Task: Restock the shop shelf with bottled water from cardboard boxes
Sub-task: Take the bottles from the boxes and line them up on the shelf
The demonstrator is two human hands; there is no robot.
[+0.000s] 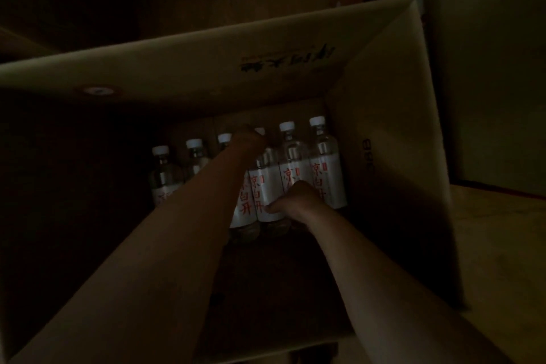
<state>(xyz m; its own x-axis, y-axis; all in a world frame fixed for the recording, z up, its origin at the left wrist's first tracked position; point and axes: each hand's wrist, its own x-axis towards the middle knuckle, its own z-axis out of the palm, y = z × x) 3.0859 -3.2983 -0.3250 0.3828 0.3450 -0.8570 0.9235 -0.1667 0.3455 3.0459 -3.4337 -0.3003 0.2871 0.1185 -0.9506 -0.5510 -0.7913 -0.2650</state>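
Bottles fill the far end of a large open brown cardboard box [393, 156], whose matte, creased flaps stand up around a dim interior. At the left of the row stand three clear plastic water bottles with white screw caps [161, 174], upright and shoulder to shoulder, probably packed tight so they cannot tip. Next comes the left hand [249, 139], reaching deep over the row; its fingers are curled around the neck and cap of a white-labelled bottle with red characters [245, 210], a grip that suits lifting it straight up out of the pack. Just right of it, the right hand [298, 201] is closed around the smooth paper-labelled body of a neighbouring clear bottle [267, 186], thumb pressed on the label, likely to draw it out alongside. Furthest right, two more white-capped bottles [325, 168] stand against the box wall. No shop shelf shows in this dark view, so all the water is still boxed.
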